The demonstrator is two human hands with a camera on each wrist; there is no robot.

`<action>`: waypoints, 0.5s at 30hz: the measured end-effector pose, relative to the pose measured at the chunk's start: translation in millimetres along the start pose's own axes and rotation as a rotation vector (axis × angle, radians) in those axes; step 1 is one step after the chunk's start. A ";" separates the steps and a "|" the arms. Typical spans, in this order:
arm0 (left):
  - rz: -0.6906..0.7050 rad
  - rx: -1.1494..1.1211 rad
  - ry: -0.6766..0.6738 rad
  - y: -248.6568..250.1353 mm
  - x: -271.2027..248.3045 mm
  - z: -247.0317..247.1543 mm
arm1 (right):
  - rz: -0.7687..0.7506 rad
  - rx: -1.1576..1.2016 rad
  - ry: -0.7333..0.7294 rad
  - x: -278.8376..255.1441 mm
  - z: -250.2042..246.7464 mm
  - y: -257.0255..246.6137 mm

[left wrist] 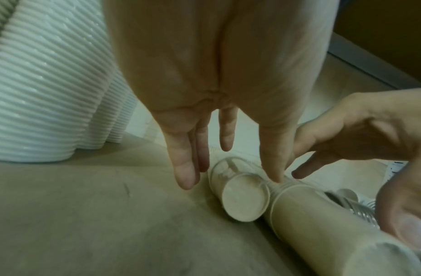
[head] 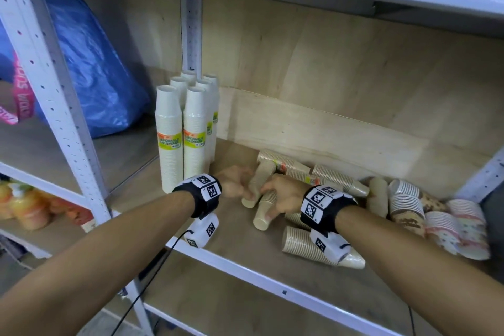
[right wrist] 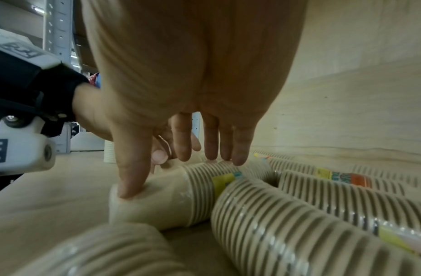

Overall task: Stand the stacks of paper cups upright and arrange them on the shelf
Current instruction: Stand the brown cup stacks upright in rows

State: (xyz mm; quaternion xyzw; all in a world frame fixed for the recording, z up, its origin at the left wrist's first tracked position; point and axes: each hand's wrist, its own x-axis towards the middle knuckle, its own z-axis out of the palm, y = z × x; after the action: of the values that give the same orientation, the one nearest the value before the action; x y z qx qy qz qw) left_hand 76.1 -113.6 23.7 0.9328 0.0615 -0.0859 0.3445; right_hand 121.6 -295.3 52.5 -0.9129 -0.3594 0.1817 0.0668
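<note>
Several white cup stacks [head: 182,131] stand upright at the left of the wooden shelf [head: 223,237]. To their right, beige stacks lie on their sides in a heap. My left hand [head: 246,194] [left wrist: 230,175] reaches down over one lying beige stack [head: 261,174] [left wrist: 242,199], with straight fingers on its left and the thumb on its right. My right hand [head: 272,199] [right wrist: 181,175] lies over the neighbouring beige stack [head: 263,213] [right wrist: 162,201]. Its thumb presses near that stack's closed end and its fingers are straight across the top.
More beige stacks [head: 313,248] lie near the front edge, and patterned stacks [head: 450,226] lie at the right end. A blue plastic bag [head: 90,63] fills the bay to the left, beyond the white upright post [head: 68,117]. Bare board shows in front of the white stacks.
</note>
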 end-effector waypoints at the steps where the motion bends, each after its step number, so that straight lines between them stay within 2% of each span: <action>1: 0.002 -0.002 0.000 -0.6 1.2 2.6 | -0.011 -0.029 -0.006 -0.6 0.6 -1.6; 7: 0.014 -0.030 0.027 -3.9 7.2 14.0 | -0.033 -0.069 -0.044 -1.0 2.5 -4.8; 15: -0.007 0.014 0.010 -5.2 10.5 11.8 | -0.070 -0.109 0.007 0.2 6.6 -2.9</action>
State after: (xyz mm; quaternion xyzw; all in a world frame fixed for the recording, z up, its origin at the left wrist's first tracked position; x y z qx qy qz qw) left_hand 84.0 -116.9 9.4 0.9354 0.0659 -0.0829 0.3372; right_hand 117.4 -293.1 47.1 -0.9028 -0.4000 0.1562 0.0245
